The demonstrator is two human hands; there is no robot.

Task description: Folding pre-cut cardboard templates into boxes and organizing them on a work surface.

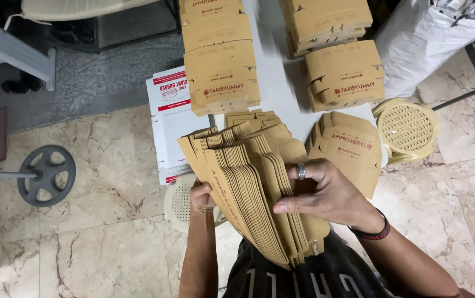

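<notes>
Head view: both hands are gripping a thick fanned stack of flat brown cardboard box blanks (254,187), held upright close to the body. The left hand (201,196) is clamping the stack's left face from beneath, fingers largely hidden behind the card. The right hand (325,193), wearing a ring and a dark wristband, is pressing its fingers into the right side of the stack, thumb lying along the edge. Farther off, the white bench (276,83) is carrying several piles of folded brown boxes (221,60). A beige plastic stool (408,129) is standing at right on the marble floor (105,221); a grey weight plate (47,175) is lying at left.
</notes>
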